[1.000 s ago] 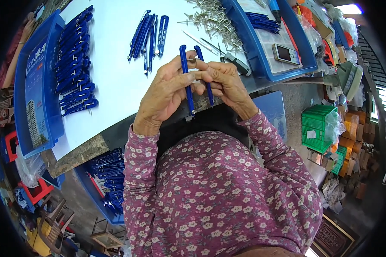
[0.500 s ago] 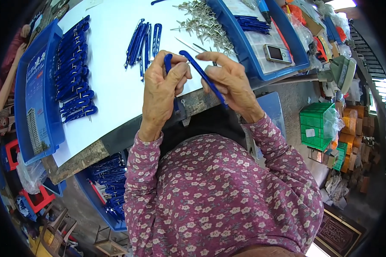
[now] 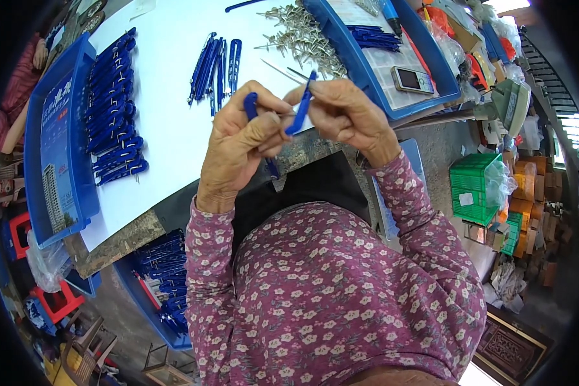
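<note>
Two hands meet above the table edge: the left hand grips a blue plastic handle, the right hand pinches a second blue piece. Beyond the fingers lie loose blue pieces and metal pins.

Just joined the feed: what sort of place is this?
Likely a small hand-assembly workshop: blue plastic parts in batches on a white table, a pile of metal pins, and stacked crates alongside.
</note>
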### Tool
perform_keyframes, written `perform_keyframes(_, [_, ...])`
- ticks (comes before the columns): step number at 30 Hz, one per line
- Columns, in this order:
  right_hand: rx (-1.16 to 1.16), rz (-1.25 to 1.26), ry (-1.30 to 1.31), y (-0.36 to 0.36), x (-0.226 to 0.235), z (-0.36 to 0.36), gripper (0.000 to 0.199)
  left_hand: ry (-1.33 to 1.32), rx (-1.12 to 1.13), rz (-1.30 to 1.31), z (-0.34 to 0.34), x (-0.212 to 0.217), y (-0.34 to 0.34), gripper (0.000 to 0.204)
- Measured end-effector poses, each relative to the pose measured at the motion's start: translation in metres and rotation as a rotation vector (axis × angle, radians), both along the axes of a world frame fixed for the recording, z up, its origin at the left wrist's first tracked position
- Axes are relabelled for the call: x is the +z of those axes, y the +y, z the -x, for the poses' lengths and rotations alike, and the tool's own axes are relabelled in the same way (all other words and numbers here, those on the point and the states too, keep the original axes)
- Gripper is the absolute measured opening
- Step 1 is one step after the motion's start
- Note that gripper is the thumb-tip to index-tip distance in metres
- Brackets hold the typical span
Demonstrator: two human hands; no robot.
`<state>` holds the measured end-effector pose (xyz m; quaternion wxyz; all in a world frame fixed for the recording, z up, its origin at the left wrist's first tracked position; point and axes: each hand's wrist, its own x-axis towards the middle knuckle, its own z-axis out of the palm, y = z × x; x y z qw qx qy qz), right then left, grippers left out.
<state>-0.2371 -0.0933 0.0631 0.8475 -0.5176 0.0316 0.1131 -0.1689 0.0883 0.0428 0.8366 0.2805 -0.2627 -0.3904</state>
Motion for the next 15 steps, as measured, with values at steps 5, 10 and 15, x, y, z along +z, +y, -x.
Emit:
perform_keyframes(5, [-0.019,0.624,-0.144,0.008,0.016,0.013,0.031,0.223,0.064,0.106,-0.014,-0.025,0.003,0.014])
perform_keyframes(10, [-0.413,1.201,-0.562,0.015,0.021,0.000,0.015,0.357,-0.006,0.178,-0.014,-0.037,-0.001,0.011])
perform_keyframes(15, [-0.333,1.400,-0.862,0.021,-0.002,-0.017,0.016,0.375,-0.038,0.233,-0.013,-0.047,-0.007,0.013])
